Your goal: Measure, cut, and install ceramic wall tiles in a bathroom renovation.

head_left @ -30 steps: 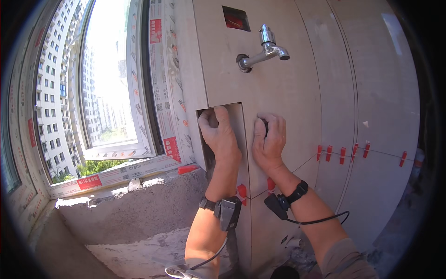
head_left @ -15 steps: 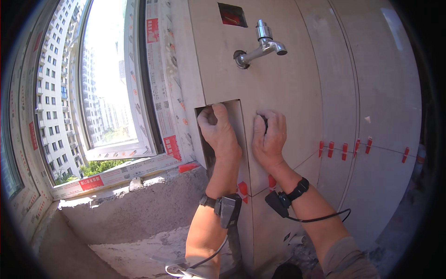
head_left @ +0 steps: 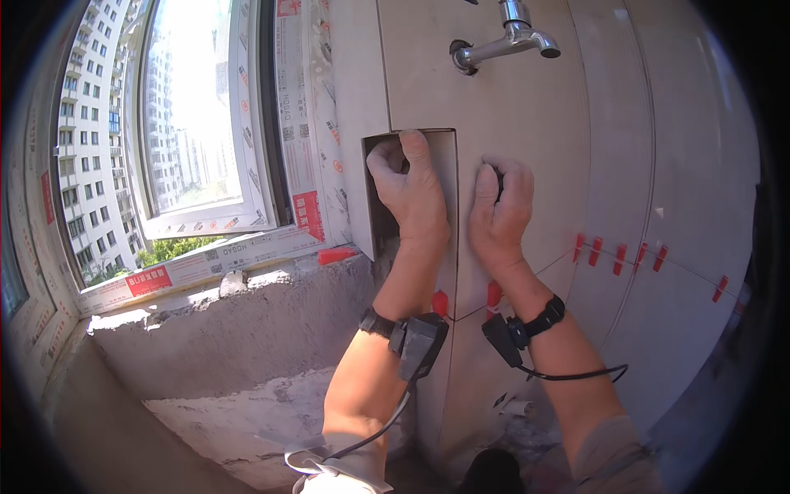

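My left hand (head_left: 414, 191) is bent into a rectangular opening (head_left: 385, 222) cut in the beige wall tile (head_left: 527, 115). Its thumb points up by the opening's top edge and its fingers curl inside, so whatever they grip is hidden. Just right of the opening, my right hand (head_left: 504, 212) rests against the tile with fingers curled towards the thumb. A dark gap shows between them; I cannot tell whether it is a small thing or shadow. Both wrists carry black strapped devices with cables.
Above my right hand a chrome tap (head_left: 514, 41) juts from the wall. Red tile clips (head_left: 620, 258) line a joint at right, with more below my hands. An open window (head_left: 197, 123) stands at left over a rough cement ledge (head_left: 239, 329). A pipe stub (head_left: 517, 407) sticks out low down.
The view has tipped downwards and slightly left, so the wall, tap and hands sit higher and further right in the picture. Both hands keep nearly the same place and pose at the opening.
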